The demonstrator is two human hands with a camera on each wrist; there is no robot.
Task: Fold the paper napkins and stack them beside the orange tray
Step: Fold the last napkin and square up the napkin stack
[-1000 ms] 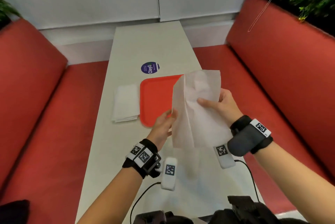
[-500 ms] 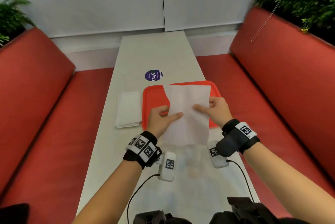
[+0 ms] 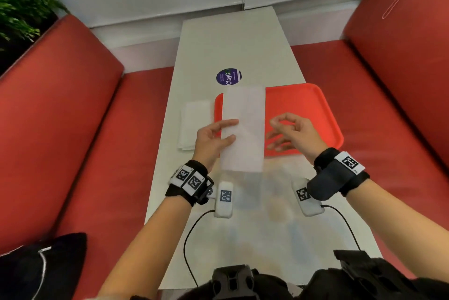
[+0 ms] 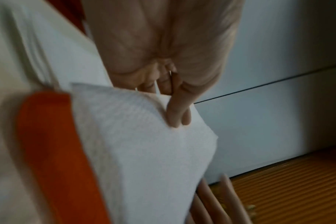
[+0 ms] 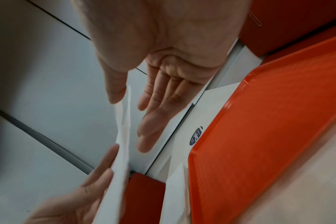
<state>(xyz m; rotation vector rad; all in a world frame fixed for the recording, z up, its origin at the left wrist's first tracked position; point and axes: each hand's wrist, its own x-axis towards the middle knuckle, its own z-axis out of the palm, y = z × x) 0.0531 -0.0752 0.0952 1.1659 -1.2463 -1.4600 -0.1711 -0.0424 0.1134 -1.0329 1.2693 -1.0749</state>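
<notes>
Your far table (image 3: 233, 39) surface beyond the round sticker (image 3: 228, 77) is open. The orange tray (image 3: 303, 110) blocks the right; the folded napkin stack (image 3: 194, 124) occupies the left.

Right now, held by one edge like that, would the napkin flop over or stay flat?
Probably floppy: the napkin bows between the left hand's fingers in the wrist view. Folded double, it looks a bit stiffer. Likely very light; a pinch holds it.

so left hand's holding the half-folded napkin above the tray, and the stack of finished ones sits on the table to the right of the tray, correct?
Not quite. The stack of folded napkins lies to the left of the orange tray, not the right; the head view shows it. The rest holds: the left hand holds the half-folded napkin above the tray.
</notes>
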